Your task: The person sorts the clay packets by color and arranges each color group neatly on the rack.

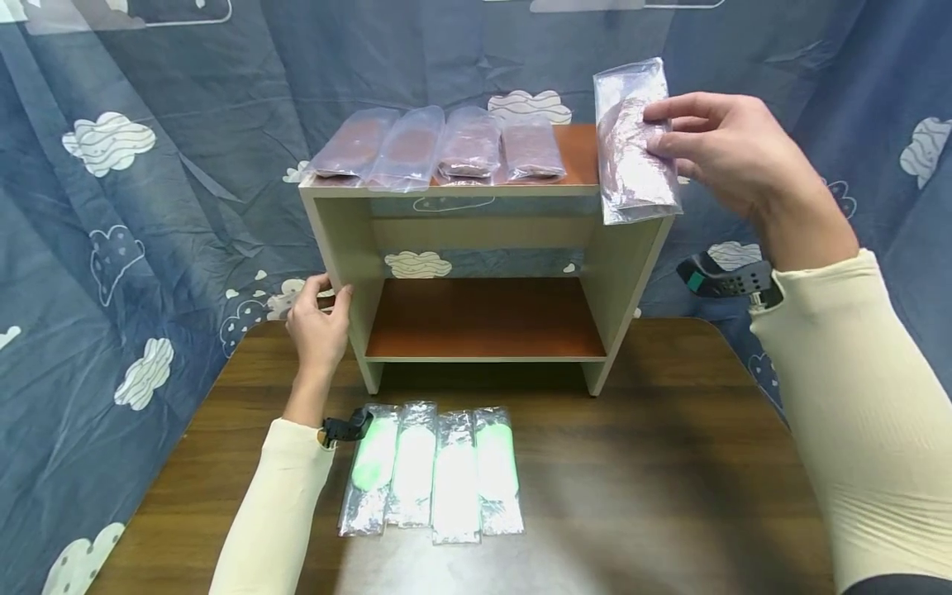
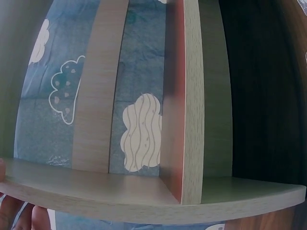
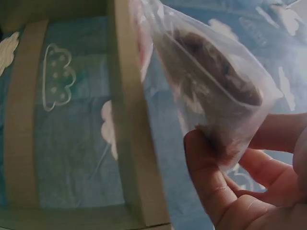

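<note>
My right hand (image 1: 725, 149) pinches a clear plastic packet (image 1: 632, 149) with a pinkish-brown folded item inside, upright at the right end of the shelf unit's top (image 1: 578, 153). In the right wrist view, thumb and fingers grip the packet (image 3: 216, 81) by its edge. My left hand (image 1: 320, 326) holds the left side panel (image 1: 338, 273) of the small two-tier shelf unit, and the left wrist view shows fingertips (image 2: 38, 218) on the panel's outer side. Several similar packets (image 1: 470, 145) lie in a row on the top board.
Several clear packets with bright green contents (image 1: 494, 463) lie side by side on the wooden table (image 1: 632, 496) before the shelf unit. The lower shelf board (image 1: 487, 318) is reddish brown. A blue cloud-patterned cloth (image 1: 186, 207) hangs behind and at the sides.
</note>
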Tool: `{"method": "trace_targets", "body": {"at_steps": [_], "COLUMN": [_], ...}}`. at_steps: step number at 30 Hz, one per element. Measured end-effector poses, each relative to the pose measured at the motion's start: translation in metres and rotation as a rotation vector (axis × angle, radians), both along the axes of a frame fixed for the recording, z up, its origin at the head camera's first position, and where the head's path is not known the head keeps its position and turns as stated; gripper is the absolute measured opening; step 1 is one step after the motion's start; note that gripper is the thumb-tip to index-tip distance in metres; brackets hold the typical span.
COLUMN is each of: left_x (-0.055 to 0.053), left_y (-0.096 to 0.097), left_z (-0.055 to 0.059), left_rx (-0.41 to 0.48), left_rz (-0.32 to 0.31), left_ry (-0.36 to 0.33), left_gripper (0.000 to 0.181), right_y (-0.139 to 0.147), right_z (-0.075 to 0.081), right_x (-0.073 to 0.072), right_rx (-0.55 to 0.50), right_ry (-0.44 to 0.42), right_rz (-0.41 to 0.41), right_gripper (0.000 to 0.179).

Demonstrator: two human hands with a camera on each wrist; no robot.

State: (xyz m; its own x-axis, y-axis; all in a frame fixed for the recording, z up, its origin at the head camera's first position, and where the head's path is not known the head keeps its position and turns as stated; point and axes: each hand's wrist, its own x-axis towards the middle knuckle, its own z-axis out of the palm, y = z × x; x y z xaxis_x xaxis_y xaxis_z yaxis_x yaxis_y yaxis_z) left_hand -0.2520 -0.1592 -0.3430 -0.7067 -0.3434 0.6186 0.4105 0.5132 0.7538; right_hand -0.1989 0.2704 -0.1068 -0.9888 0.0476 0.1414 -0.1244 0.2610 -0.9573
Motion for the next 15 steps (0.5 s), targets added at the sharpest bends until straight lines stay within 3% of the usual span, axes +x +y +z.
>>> {"method": "trace_targets", "body": {"at_steps": [6, 11, 15], "left_x": [-0.002, -0.003, -0.002], "left_y": [0.0, -0.002, -0.002], "left_z": [-0.002, -0.001, -0.002], "left_rx": [0.003, -0.011, -0.018], "left_rz": [0.002, 0.002, 0.0], "left_ry": [0.019, 0.033, 0.015], "left_gripper": [0.027, 0.027, 0.027], "right_y": [-0.007, -0.014, -0.018], "right_z": [0.008, 0.014, 0.018], "right_x": [-0.027, -0.039, -0.046], "right_rx": [0.17, 0.323, 0.387], "right_ry": [-0.139, -0.212, -0.245], "right_rz": [0.038, 0.005, 0.014], "right_gripper": [0.04, 0.038, 0.04]}}
